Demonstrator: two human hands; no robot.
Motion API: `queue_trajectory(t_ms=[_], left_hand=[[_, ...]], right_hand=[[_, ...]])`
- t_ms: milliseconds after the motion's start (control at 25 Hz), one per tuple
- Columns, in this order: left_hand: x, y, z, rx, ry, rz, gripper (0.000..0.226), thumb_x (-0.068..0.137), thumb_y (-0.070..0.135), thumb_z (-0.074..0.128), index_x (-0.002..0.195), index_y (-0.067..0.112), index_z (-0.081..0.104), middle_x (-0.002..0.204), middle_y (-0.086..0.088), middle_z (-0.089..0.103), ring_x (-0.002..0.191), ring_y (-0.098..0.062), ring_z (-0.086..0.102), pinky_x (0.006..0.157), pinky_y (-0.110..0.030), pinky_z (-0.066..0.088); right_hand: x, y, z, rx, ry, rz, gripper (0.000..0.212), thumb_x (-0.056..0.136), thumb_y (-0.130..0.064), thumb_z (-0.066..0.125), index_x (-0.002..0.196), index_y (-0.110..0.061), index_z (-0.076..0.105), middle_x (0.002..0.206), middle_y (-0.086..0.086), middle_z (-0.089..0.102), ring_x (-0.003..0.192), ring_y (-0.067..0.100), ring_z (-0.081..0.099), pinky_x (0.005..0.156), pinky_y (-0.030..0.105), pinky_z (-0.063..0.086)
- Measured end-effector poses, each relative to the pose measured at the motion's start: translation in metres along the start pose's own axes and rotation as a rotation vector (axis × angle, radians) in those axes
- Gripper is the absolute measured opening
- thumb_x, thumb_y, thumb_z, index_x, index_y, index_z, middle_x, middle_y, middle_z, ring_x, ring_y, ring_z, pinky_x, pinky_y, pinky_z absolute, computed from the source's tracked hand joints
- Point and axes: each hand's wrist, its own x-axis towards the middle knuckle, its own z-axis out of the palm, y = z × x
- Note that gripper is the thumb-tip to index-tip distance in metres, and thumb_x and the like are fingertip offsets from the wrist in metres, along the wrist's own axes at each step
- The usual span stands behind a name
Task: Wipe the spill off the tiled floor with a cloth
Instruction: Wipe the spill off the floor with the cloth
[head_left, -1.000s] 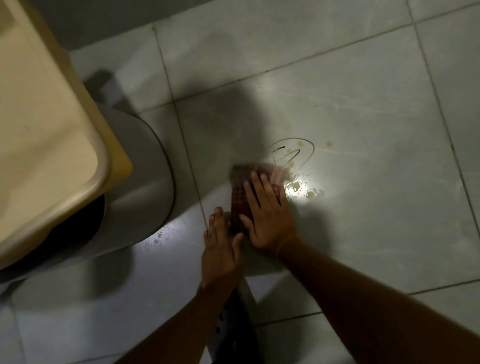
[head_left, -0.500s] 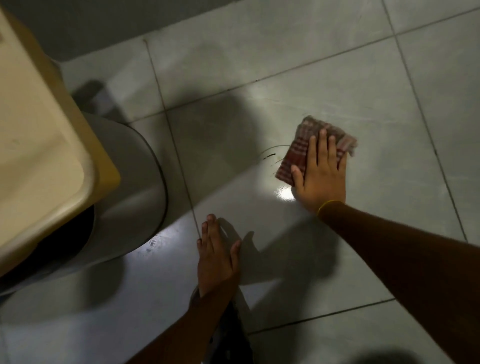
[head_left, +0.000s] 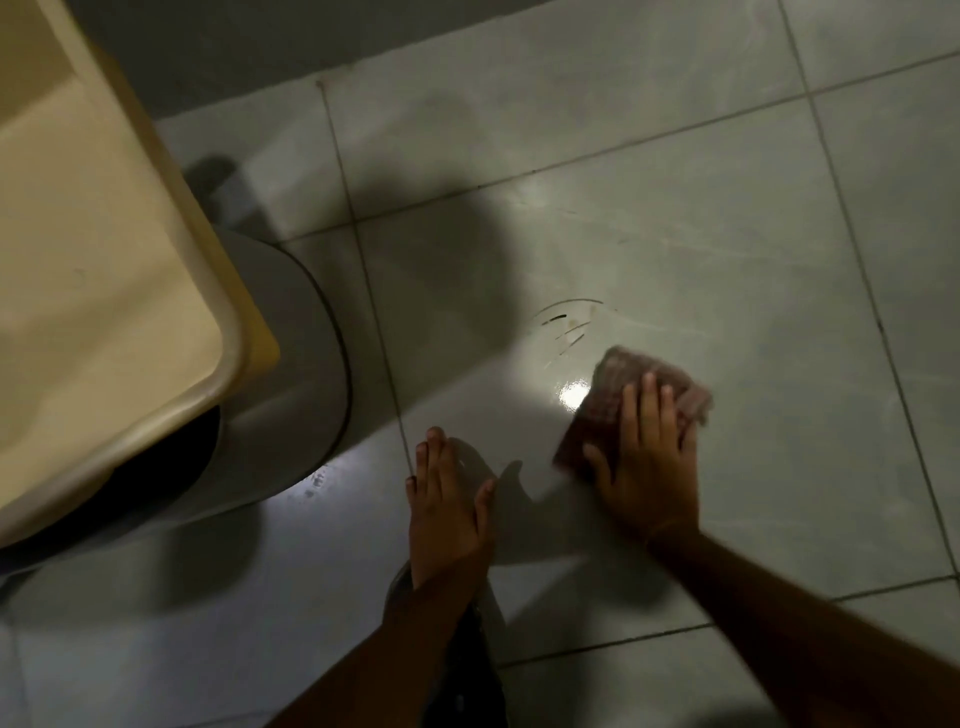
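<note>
Right hand (head_left: 647, 467) presses the checked cloth (head_left: 613, 395) flat on the tiled floor (head_left: 753, 249), fingers (head_left: 649, 410) spread on top, not pinching. Cloth looks soft, light, probably damp; blurred, so folds unclear. Best held by palm pressure. Spill streaks (head_left: 569, 325) lie just beyond it. Left hand (head_left: 444, 509) lies flat on the floor, fingers together.

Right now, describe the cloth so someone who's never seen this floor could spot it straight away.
Start at the pale tiled floor right of the round grey bin. Just right of a bright glare spot, the right hand presses flat on the cloth. It is the only fabric there: reddish, checked, crumpled, unlike the bare left hand beside it.
</note>
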Motion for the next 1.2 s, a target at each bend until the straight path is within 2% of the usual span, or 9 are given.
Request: queue_trajectory(t_ms=[120, 200, 360, 520, 680, 760, 840, 1040, 1200], left_hand=[[0.002, -0.002, 0.004, -0.002, 0.022, -0.009, 0.082, 0.102, 0.056, 0.038, 0.169, 0.023, 0.004, 0.178, 0.009, -0.004, 0.164, -0.013, -0.008, 0.134, -0.046, 0.006], [0.002, -0.004, 0.005, -0.005, 0.031, -0.003, 0.083, 0.101, 0.059, 0.035, 0.169, 0.025, 0.003, 0.178, 0.011, -0.003, 0.164, -0.012, -0.007, 0.134, -0.044, 0.005], [0.001, -0.004, 0.003, -0.008, 0.038, 0.0, 0.08, 0.101, 0.061, 0.03, 0.169, 0.024, 0.009, 0.177, 0.011, -0.001, 0.164, -0.012, -0.002, 0.134, -0.045, 0.01], [0.002, -0.002, 0.001, -0.009, 0.035, -0.001, 0.078, 0.102, 0.057, 0.035, 0.168, 0.024, 0.009, 0.177, 0.011, 0.0, 0.165, -0.014, 0.001, 0.134, -0.048, 0.013], [0.0, -0.002, 0.005, -0.02, 0.056, -0.011, 0.076, 0.104, 0.049, 0.043, 0.169, 0.023, 0.011, 0.177, 0.011, 0.001, 0.165, -0.014, -0.001, 0.134, -0.049, 0.012], [0.002, -0.002, 0.007, -0.018, 0.058, -0.015, 0.079, 0.103, 0.053, 0.041, 0.169, 0.024, 0.008, 0.177, 0.011, -0.001, 0.165, -0.014, -0.003, 0.134, -0.046, 0.008], [0.003, -0.004, 0.01, -0.01, 0.049, -0.014, 0.081, 0.102, 0.057, 0.038, 0.169, 0.026, 0.005, 0.177, 0.012, -0.003, 0.165, -0.014, -0.004, 0.134, -0.045, 0.007], [0.003, -0.004, 0.006, -0.009, 0.052, -0.02, 0.083, 0.1, 0.062, 0.033, 0.169, 0.025, 0.005, 0.177, 0.01, 0.002, 0.164, -0.013, -0.002, 0.133, -0.049, 0.015], [0.003, -0.003, 0.0, -0.026, 0.045, -0.003, 0.082, 0.1, 0.062, 0.031, 0.169, 0.023, 0.009, 0.176, 0.011, 0.002, 0.164, -0.013, 0.001, 0.133, -0.048, 0.017]], right_hand=[[0.102, -0.017, -0.028, 0.043, 0.126, 0.174, 0.09, 0.101, -0.063, 0.033, 0.169, -0.007, 0.016, 0.179, 0.02, 0.015, 0.165, 0.043, 0.016, 0.128, 0.068, 0.022], [0.126, -0.054, -0.025, 0.041, 0.171, 0.128, 0.088, 0.1, -0.058, 0.038, 0.169, -0.007, 0.018, 0.179, 0.019, 0.014, 0.166, 0.042, 0.015, 0.13, 0.066, 0.017], [0.045, -0.102, 0.015, 0.05, 0.065, -0.225, 0.084, 0.101, -0.055, 0.046, 0.17, -0.012, 0.022, 0.181, 0.012, 0.013, 0.167, 0.037, 0.015, 0.132, 0.064, 0.017], [-0.058, -0.043, 0.033, 0.032, -0.077, -0.387, 0.081, 0.105, -0.06, 0.04, 0.171, -0.016, 0.022, 0.181, 0.008, 0.01, 0.167, 0.032, 0.016, 0.125, 0.066, 0.028], [0.007, 0.04, -0.008, -0.063, -0.025, -0.165, 0.086, 0.102, -0.066, 0.034, 0.168, -0.012, 0.028, 0.179, 0.012, 0.02, 0.164, 0.038, 0.025, 0.125, 0.068, 0.027], [0.075, 0.036, -0.031, -0.038, 0.049, 0.019, 0.088, 0.1, -0.064, 0.034, 0.169, -0.01, 0.021, 0.18, 0.013, 0.016, 0.165, 0.039, 0.019, 0.128, 0.066, 0.023], [0.12, -0.002, -0.039, 0.003, 0.118, 0.053, 0.088, 0.1, -0.06, 0.036, 0.17, -0.009, 0.019, 0.181, 0.013, 0.013, 0.166, 0.04, 0.015, 0.13, 0.066, 0.019], [0.057, -0.081, -0.001, 0.013, 0.033, -0.309, 0.086, 0.099, -0.055, 0.047, 0.17, -0.012, 0.023, 0.18, 0.008, 0.017, 0.167, 0.034, 0.017, 0.131, 0.063, 0.017], [-0.046, -0.012, 0.009, -0.023, -0.088, -0.488, 0.08, 0.102, -0.058, 0.045, 0.17, -0.019, 0.026, 0.181, -0.001, 0.009, 0.166, 0.029, 0.022, 0.127, 0.066, 0.025]])
